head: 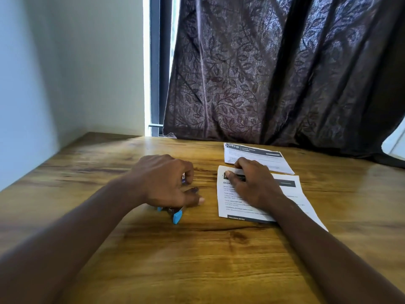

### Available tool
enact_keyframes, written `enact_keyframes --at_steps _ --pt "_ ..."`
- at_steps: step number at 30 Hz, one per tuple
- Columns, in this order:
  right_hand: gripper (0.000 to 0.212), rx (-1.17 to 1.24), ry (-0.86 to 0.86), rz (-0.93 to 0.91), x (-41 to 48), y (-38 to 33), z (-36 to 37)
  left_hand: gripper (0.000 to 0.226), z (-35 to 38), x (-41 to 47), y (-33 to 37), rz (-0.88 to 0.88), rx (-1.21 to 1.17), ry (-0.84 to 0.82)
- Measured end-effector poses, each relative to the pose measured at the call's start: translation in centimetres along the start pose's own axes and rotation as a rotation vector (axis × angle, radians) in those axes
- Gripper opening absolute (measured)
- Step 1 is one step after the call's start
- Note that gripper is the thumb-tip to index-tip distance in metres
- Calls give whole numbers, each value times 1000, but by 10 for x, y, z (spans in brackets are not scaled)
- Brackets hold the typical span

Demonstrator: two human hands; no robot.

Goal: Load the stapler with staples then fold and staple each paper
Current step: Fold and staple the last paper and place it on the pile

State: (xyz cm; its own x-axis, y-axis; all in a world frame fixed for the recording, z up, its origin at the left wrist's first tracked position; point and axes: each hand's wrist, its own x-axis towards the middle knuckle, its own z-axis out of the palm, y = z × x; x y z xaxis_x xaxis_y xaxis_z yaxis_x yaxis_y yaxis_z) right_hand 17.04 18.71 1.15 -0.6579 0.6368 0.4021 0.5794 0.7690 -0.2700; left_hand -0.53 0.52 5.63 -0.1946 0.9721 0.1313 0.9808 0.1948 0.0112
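Fingers (188, 172) of the left hand (162, 181) curl down over a blue stapler (177, 216), gripping it on the wooden table (197, 260); the palm hides most of it. The right hand (254, 185) lies on the near paper (291, 194), thumb and curled fingers pinching its turned-over top edge. A far paper (258, 157) lies just beyond. A dark leaf-patterned curtain (285, 73) and a pale wall (65, 62) stand behind. The stapler sits left of both sheets, apart from them.
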Motion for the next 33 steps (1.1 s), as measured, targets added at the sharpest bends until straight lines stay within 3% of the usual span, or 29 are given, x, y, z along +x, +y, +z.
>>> enact_keyframes --at_steps 2,6,11,15,27,33 --pt "22 43 13 -4 -2 -1 -3 56 0 -1 -4 -29 -16 -53" --pt "22 90 37 -32 -4 -5 -4 28 6 1 -10 3 -208 4" --pt "19 175 57 -82 -6 -10 -1 15 19 10 -12 -134 -918 273" --pt "22 189 47 -102 -9 -12 2 21 22 12 -8 -254 -1353 251" --pt "17 167 148 -243 -9 -17 1 30 30 14 -9 -282 -1773 292" --pt "18 140 152 -241 -9 -17 1 53 24 13 -4 -306 -1913 273"
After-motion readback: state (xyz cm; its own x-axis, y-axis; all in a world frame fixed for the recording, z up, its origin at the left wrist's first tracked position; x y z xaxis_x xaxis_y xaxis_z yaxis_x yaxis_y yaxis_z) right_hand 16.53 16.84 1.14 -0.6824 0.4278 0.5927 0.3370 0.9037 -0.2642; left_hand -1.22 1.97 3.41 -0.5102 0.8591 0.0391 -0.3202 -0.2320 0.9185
